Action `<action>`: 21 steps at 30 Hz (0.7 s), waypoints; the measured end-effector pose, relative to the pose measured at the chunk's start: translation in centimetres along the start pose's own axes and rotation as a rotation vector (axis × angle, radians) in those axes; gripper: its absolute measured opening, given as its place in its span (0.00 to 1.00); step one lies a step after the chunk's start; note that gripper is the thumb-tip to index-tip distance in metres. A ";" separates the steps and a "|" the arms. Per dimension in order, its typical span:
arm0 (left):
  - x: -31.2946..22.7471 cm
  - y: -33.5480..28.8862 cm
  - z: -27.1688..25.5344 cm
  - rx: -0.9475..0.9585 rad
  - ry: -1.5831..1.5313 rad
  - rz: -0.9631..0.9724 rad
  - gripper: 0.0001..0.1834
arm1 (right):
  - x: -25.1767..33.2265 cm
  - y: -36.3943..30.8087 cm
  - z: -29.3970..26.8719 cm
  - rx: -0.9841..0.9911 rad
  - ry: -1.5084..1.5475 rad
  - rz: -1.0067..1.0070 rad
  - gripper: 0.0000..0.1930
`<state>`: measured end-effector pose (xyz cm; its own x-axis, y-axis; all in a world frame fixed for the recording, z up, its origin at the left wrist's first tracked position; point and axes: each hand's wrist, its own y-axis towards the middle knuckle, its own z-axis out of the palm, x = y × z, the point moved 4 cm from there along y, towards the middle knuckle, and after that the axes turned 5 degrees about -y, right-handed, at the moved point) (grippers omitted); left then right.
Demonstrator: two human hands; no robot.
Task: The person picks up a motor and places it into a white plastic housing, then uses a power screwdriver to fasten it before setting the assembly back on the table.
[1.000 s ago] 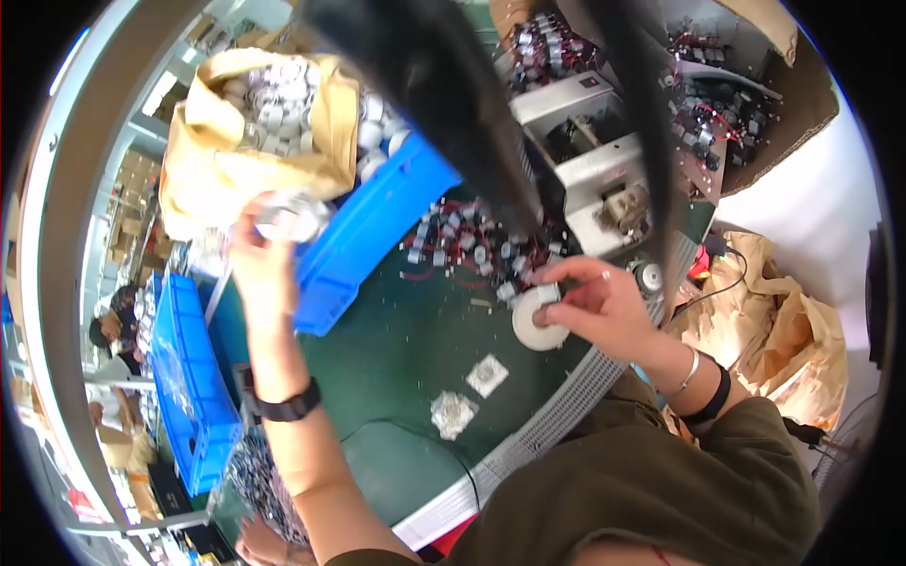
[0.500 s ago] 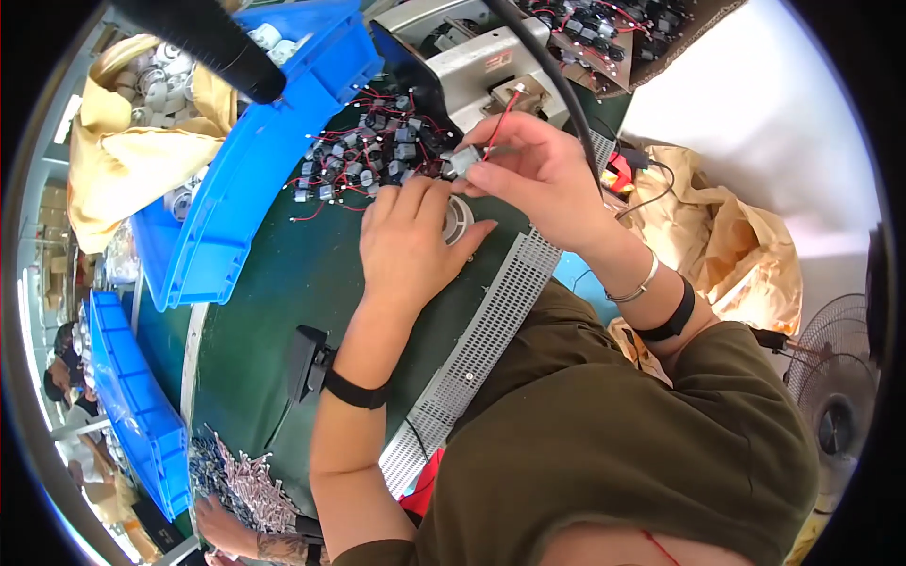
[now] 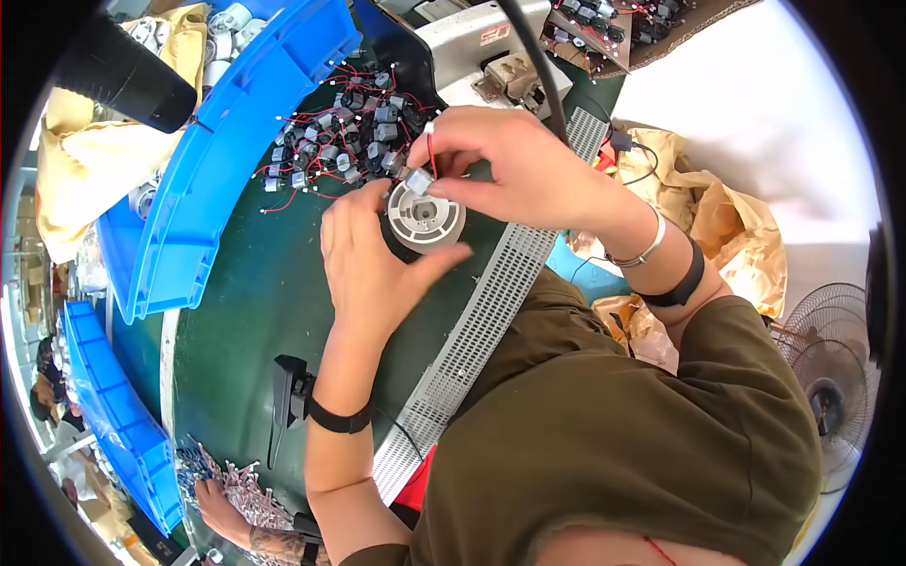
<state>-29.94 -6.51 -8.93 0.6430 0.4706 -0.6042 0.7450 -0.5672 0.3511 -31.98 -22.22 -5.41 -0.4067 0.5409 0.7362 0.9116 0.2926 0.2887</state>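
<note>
My left hand cups a round grey plastic housing from below, over the dark green table. My right hand comes in from the right and pinches a small grey motor with red wires, pressed against the top of the housing. A heap of the same small motors with red and black wires lies on the table just beyond both hands.
A blue plastic bin stands at the left, another blue bin further left. A grey machine sits behind the pile. A perforated white strip runs along the table edge. Another person's hand rests at the bottom left.
My left hand came from the bin at the far left to the centre with the round housing. My right hand picked up a small motor and set it on the housing.
</note>
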 end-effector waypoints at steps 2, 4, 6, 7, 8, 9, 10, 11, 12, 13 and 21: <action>-0.8 0.0 -0.7 -0.141 -0.178 0.123 0.37 | -0.7 -0.3 -0.3 -0.089 0.089 0.122 0.13; 0.0 0.1 -0.5 -0.080 -0.290 0.185 0.40 | -0.4 -0.4 0.0 -0.089 0.103 0.169 0.14; 1.1 0.1 0.6 0.122 -0.413 0.054 0.45 | -0.2 -0.5 0.3 -0.103 0.024 0.151 0.14; 0.6 0.2 0.1 0.084 -0.322 0.071 0.45 | -0.2 -0.5 0.4 -0.100 0.024 0.149 0.14; 0.4 0.1 0.0 0.081 -0.321 0.069 0.45 | -0.1 -0.6 0.5 -0.104 0.011 0.129 0.14; 0.1 0.1 -0.2 0.045 -0.368 0.120 0.42 | -0.1 -0.7 0.7 -0.113 -0.004 0.115 0.14; -0.1 0.0 -0.4 0.009 -0.415 0.170 0.39 | -0.3 -0.9 1.0 -0.115 -0.005 0.119 0.14; 0.4 -0.3 0.2 0.002 -0.463 0.152 0.36 | -0.4 -1.0 1.6 -0.107 -0.016 0.090 0.13; 0.6 -0.5 0.7 0.000 -0.463 0.152 0.36 | -0.4 -0.9 1.9 -0.095 -0.027 0.056 0.13; 0.9 -0.7 1.3 -0.032 -0.432 0.071 0.36 | -0.2 -0.8 2.1 -0.106 -0.099 0.037 0.11; 1.3 -1.3 1.7 -0.147 -0.365 0.041 0.40 | 1.1 -0.1 2.2 -0.013 -0.451 -0.157 0.12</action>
<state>-30.41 -6.29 -11.41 0.5867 0.1632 -0.7932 0.7549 -0.4647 0.4628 -32.66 -19.89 -5.96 -0.5221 0.7799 0.3452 0.8367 0.3898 0.3848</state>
